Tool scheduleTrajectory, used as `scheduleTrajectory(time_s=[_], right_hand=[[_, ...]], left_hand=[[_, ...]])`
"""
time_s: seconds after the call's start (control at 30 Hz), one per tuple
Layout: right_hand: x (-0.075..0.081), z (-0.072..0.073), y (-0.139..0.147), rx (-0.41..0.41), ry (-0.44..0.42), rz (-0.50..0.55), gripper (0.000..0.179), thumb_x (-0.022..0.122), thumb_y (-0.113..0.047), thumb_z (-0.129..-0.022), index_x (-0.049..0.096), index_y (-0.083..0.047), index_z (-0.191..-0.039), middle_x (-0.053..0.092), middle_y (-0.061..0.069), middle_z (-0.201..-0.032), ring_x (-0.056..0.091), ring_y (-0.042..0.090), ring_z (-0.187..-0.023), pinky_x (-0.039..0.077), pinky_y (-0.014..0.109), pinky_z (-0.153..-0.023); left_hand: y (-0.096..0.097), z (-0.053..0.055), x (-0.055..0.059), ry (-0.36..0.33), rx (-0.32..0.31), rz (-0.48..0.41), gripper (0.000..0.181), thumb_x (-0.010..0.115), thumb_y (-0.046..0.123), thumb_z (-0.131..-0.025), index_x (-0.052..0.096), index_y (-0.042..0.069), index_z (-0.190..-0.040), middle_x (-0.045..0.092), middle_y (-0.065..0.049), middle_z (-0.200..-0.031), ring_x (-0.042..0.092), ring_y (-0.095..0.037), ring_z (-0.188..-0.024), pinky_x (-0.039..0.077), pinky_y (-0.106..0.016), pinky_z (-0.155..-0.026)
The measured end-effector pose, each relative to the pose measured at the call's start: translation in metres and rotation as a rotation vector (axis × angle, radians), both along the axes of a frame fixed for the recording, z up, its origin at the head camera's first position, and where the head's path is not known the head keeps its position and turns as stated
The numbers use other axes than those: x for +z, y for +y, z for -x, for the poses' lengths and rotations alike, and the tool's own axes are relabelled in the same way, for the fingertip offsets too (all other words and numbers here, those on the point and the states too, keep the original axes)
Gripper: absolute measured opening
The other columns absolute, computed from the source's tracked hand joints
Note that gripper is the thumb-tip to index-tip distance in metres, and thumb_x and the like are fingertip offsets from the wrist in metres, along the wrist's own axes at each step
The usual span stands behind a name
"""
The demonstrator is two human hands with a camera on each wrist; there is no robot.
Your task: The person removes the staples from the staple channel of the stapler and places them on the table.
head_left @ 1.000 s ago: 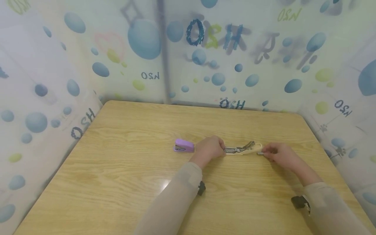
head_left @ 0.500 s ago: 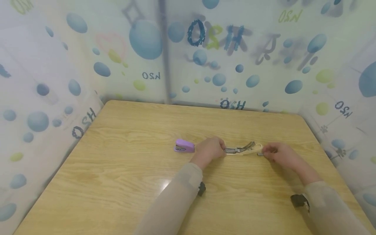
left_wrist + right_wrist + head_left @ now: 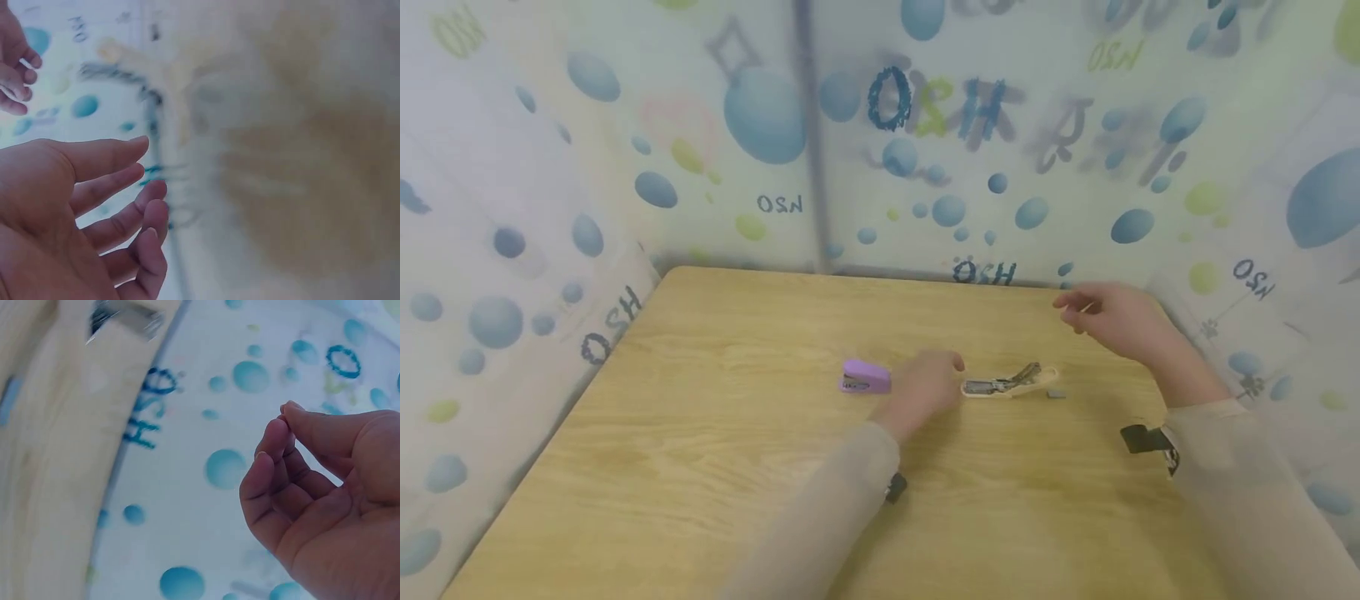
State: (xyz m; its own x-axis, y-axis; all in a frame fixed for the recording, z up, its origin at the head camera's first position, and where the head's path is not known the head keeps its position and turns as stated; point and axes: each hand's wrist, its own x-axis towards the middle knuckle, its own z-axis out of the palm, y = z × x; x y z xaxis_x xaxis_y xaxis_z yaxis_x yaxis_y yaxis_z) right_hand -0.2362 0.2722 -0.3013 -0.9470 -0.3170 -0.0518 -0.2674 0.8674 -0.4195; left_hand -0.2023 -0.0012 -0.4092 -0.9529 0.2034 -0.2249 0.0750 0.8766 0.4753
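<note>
A cream stapler (image 3: pixel 1009 392) lies opened out on the wooden table (image 3: pixel 715 467), its metal magazine raised. It is blurred in the left wrist view. Beside its right end rests a small grey strip of staples (image 3: pixel 1056 394). My left hand (image 3: pixel 927 382) hovers just left of the stapler, its fingers loosely bent and holding nothing, as the left wrist view confirms. Raised over the table's back right part, my right hand (image 3: pixel 1116 321) has loosely curled fingers, the thumb near the index fingertip, with nothing visible between them.
A purple stapler (image 3: pixel 867 377) stands on the table to the left of my left hand. Walls (image 3: pixel 865 208) patterned with blue and green dots enclose the table at the back and both sides.
My right hand has let go of the staple strip, leaving it on the table, and has moved up and away. My left hand has released the cream stapler and shifted slightly left.
</note>
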Motion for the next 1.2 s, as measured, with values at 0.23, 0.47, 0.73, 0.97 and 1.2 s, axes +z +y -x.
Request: scheduleTrajectory(time_s=[0.23,0.47,0.73,0.97,1.2], right_hand=[[0.018,-0.004,-0.053,0.036,-0.055,0.069,0.032,0.062,-0.023,-0.113,0.069,-0.007,-0.14,0.072,0.019,-0.124,0.071,0.03,-0.102,0.055,0.039,-0.077],[0.014,-0.002,-0.108,0.088,-0.041,0.181,0.026,0.066,-0.018,-0.11,0.073,-0.006,-0.132,0.074,0.016,-0.115,0.071,0.026,-0.093,0.053,0.036,-0.074],[-0.011,0.0,-0.17,0.148,-0.08,0.251,0.026,0.067,-0.023,-0.11,0.074,-0.011,-0.132,0.075,0.011,-0.117,0.073,0.026,-0.099,0.058,0.039,-0.08],[-0.048,-0.003,-0.207,0.162,-0.141,0.373,0.027,0.071,-0.021,-0.107,0.075,-0.007,-0.131,0.072,0.009,-0.104,0.072,0.023,-0.089,0.058,0.033,-0.073],[-0.083,-0.012,-0.234,0.156,-0.198,0.458,0.032,0.076,-0.02,-0.105,0.073,-0.006,-0.134,0.067,0.006,-0.097,0.063,0.017,-0.083,0.051,0.025,-0.067]], left_hand=[[-0.054,-0.002,0.048,0.129,0.067,-0.027,0.039,0.079,0.029,-0.103,0.071,0.023,-0.141,0.079,-0.001,-0.116,0.074,-0.017,-0.094,0.061,-0.034,-0.077],[-0.105,0.003,0.062,0.109,0.108,-0.055,0.04,0.077,0.031,-0.102,0.07,0.02,-0.141,0.077,-0.006,-0.128,0.073,-0.028,-0.116,0.06,-0.05,-0.097],[-0.15,-0.003,0.048,0.063,0.161,-0.138,0.04,0.077,0.029,-0.102,0.071,0.012,-0.137,0.076,-0.014,-0.129,0.073,-0.034,-0.115,0.06,-0.053,-0.096],[-0.166,-0.006,0.024,0.023,0.135,-0.225,0.038,0.078,0.03,-0.101,0.073,0.009,-0.133,0.076,-0.019,-0.129,0.072,-0.038,-0.117,0.06,-0.056,-0.098],[-0.178,-0.009,0.01,0.002,0.087,-0.323,0.039,0.07,0.032,-0.107,0.07,0.01,-0.139,0.072,-0.022,-0.134,0.07,-0.041,-0.118,0.061,-0.058,-0.097]])
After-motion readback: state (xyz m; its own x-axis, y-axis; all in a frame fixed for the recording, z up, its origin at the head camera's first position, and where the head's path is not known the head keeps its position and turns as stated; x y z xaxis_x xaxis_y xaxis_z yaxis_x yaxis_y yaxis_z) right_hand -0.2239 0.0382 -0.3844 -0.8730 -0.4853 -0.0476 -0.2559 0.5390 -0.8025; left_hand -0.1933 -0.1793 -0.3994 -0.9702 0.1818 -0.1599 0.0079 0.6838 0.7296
